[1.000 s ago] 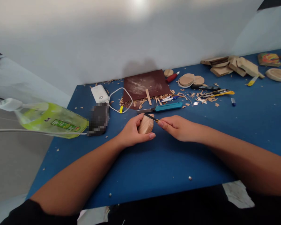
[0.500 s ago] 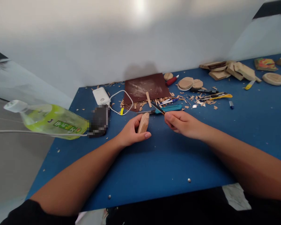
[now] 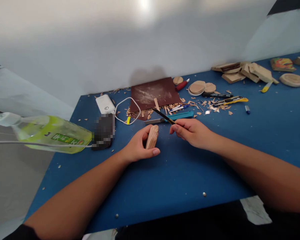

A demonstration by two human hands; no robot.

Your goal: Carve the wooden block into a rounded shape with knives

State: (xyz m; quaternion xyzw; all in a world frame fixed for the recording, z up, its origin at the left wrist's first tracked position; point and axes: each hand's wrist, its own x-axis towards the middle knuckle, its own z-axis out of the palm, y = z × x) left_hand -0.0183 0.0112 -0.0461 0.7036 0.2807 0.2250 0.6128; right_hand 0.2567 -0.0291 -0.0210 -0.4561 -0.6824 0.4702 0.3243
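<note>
My left hand (image 3: 140, 145) is closed around a small carved wooden block (image 3: 152, 136), held on edge with its cut faces showing. In my right hand (image 3: 190, 131) is a slim knife (image 3: 163, 115) with a long dark blade pointing up and left; most of its handle is hidden by the fingers. The blade is apart from the wooden block. Just behind both hands lies a teal utility knife (image 3: 181, 115) with its blade out, on the blue table (image 3: 155, 186).
A brown sheet (image 3: 153, 93) lies at the back among wood shavings (image 3: 145, 114). Left are a bottle (image 3: 57, 135), a dark pixelated object (image 3: 103, 131) and a white power bank (image 3: 105, 104) with a cable. Wood pieces (image 3: 250, 71), a red-handled knife (image 3: 182, 85) and a yellow cutter (image 3: 231, 101) lie right.
The knife in my right hand has shifted slightly left, showing more of its blade. My left hand has moved a little down with the wooden block, and the view has tilted slightly.
</note>
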